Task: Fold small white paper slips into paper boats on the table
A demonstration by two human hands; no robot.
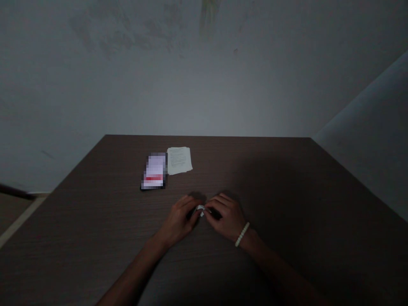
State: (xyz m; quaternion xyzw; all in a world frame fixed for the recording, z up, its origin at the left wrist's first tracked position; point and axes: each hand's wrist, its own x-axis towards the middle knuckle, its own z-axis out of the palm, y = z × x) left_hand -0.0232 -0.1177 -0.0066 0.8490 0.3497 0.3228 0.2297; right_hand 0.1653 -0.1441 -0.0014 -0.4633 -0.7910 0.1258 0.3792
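Observation:
A small white piece of paper (200, 208) is pinched between my two hands just above the dark table. My left hand (184, 216) is closed, its thumb and fingertips on the paper's left side. From the right, my right hand (227, 216) grips the same paper with closed fingers; a pale beaded bracelet (242, 234) circles that wrist. The paper looks folded or crumpled, and my fingers cover much of it. Beyond my left hand lies a stack of printed paper sheets (179, 160), with a phone (154, 171) lying beside it on the left.
The brown wood-grain table (210, 146) has its far edge against a stained grey wall (191, 93). A slanted pale surface (376, 114) rises past the table's right side. Shadow darkens the tabletop right of my hands.

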